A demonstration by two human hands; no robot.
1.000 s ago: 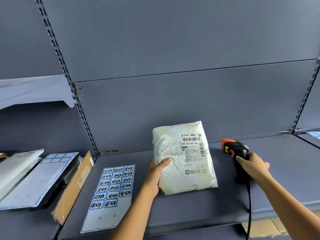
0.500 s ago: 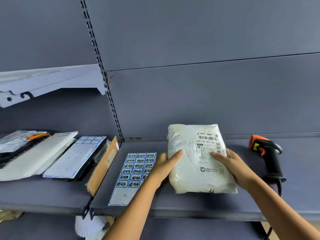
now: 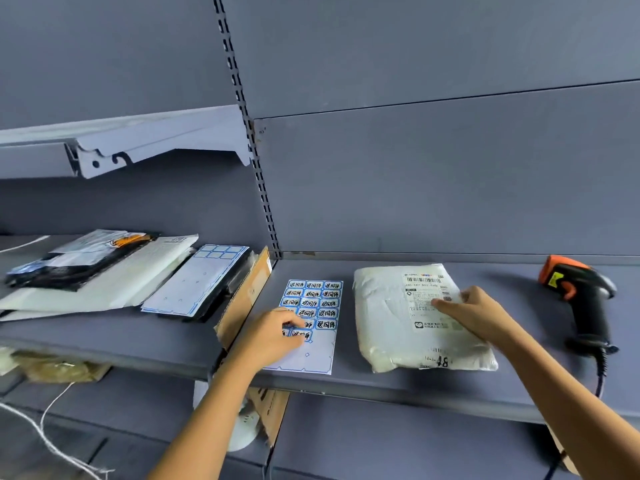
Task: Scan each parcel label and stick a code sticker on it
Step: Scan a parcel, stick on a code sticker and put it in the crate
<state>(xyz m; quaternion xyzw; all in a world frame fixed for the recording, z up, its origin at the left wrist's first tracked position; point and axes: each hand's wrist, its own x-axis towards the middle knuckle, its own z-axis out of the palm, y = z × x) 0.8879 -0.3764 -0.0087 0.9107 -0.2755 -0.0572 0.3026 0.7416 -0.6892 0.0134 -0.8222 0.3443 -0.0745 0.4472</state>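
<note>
One white parcel (image 3: 391, 327) lies flat on the grey shelf (image 3: 536, 382), its single label (image 3: 424, 289) facing up near its far right corner. The right hand (image 3: 479, 315) rests on that label, fingers fairly straight and close together, pressing down. Just left of the parcel, not touching it, lies one sheet (image 3: 320, 355) of blue-edged stickers in three columns. The top three rows are full, nine stickers. The rows below are partly covered, so their count cannot be told, and the nearest part of the sheet is bare backing.

The left hand (image 3: 273, 336) is on the sheet's lower rows, fingers curled toward the thumb over one sticker (image 3: 300, 335). Whether it is actually pinched cannot be told.

One black-and-orange scanner (image 3: 581, 306) stands on the shelf to the right of the parcel, apart from it, with neither hand on it.

On the adjoining shelf to the left sits a pile of flat mailers (image 3: 104, 282), at least three, overlapping. A second sheet (image 3: 194, 285) lies on the pile with six stickers left at its far end. One cardboard piece (image 3: 247, 296) leans between the two shelves.
</note>
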